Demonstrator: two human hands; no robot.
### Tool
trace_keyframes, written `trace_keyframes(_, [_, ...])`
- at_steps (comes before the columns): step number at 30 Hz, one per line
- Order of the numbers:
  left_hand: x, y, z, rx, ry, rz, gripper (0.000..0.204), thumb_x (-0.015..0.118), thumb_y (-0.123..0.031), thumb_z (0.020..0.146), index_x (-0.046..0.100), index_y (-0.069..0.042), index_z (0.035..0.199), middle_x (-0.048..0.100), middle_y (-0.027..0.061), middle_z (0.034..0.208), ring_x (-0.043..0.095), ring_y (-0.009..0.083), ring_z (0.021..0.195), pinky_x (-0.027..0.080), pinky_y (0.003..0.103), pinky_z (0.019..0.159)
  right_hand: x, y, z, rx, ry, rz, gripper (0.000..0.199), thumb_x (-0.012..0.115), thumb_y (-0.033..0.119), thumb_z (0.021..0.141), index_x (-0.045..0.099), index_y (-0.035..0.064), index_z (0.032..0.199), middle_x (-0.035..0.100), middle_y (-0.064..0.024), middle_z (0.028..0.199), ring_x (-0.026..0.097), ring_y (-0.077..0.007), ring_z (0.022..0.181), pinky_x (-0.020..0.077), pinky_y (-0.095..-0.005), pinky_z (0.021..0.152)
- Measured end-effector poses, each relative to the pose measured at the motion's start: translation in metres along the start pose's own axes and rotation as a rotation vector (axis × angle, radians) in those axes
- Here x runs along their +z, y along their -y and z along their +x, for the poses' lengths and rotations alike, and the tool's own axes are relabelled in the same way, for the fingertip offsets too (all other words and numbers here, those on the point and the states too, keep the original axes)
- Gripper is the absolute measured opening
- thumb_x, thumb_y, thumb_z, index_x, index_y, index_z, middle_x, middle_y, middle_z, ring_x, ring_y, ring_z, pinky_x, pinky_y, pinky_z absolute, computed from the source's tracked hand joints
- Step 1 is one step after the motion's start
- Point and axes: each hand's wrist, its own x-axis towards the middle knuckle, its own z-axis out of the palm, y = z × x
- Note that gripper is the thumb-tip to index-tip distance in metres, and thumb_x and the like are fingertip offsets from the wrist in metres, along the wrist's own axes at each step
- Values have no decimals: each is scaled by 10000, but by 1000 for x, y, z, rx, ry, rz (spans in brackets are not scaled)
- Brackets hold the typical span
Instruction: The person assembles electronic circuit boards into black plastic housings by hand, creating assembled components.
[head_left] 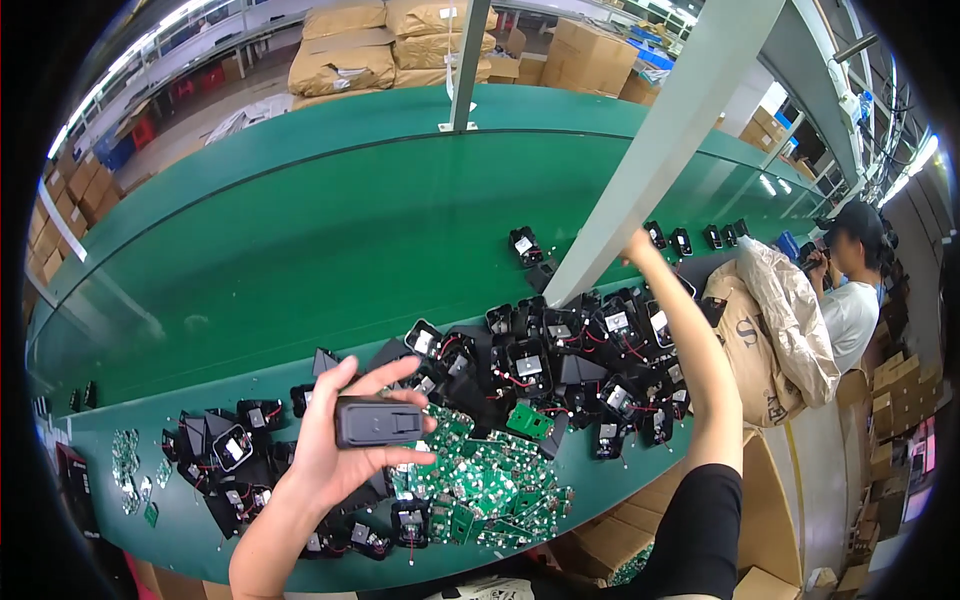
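Observation:
My left hand (335, 430) is closed around a black rectangular plastic housing (378, 423), held above the bench with some fingers stretched past it. My right arm reaches far out to the right; my right hand (636, 246) is mostly hidden behind a grey metal post (650, 160), so its fingers and anything in them do not show. Below and right of my left hand lies a heap of green circuit boards (485, 485). Around it are piled many open black housings (527, 365) with red wires and silvery parts inside.
A green conveyor belt (330, 220) runs beyond the bench, with a few housings (524, 245) on it. Brown sacks (750, 340) stand at the right, near another person (855, 290) in a cap. An open carton (765, 510) sits below the bench's right edge. Loose boards (126, 460) lie far left.

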Motion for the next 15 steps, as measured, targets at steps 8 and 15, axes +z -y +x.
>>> trace_keyframes(8, [-37,47,-52,-49,70,-425,526,436,-364,855,399,-3,1236,461,222,1151,517,390,1020,530,532,720,-69,25,-172,-273,-393,470,398,669,237,663,516,96,1002,554,-77,607,574,-221,565,454,-337,540])
trace_keyframes(15, [-52,70,-61,62,225,-56,520,411,-528,867,471,-30,1003,548,246,1035,626,273,681,513,318,388,-22,53,-208,-446,-537,-199,347,669,226,659,540,146,970,563,-37,698,569,-224,687,466,-351,572])
